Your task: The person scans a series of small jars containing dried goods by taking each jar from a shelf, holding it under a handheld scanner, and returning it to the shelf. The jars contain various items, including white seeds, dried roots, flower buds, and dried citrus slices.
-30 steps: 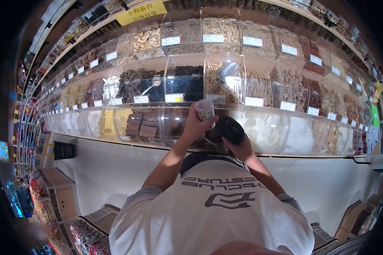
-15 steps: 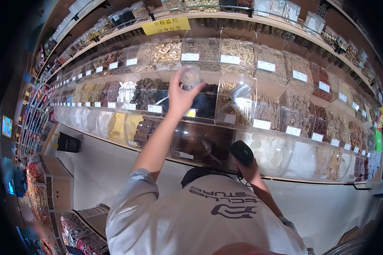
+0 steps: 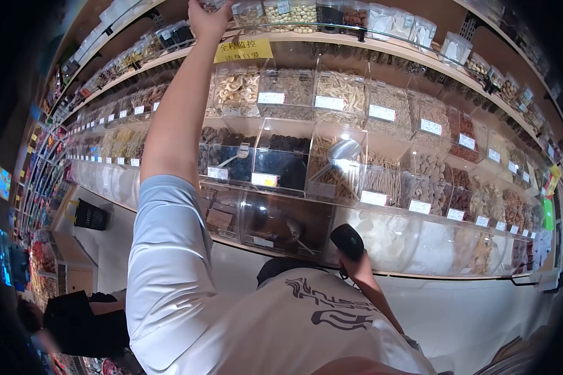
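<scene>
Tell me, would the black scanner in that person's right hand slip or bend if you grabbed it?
Probably not. The black scanner looks like hard moulded plastic, so likely stiff. The right hand wraps its handle below the head, which suggests an easy grip. Its head looks bulky, so it may feel top-heavy.

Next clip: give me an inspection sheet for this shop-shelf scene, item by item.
Surface: top shelf behind a rail, carrying small clear jars.
Job's things: black handheld scanner; any jar under the raised hand is hidden.
Clutter: clear bins of dried goods with white labels; metal scoop in one bin.
Hands: left hand up at the top shelf, grip unclear; right hand closed on the scanner.
Cables: nothing seen.
Surroundings: yellow sign, white counter front, black basket.
</scene>
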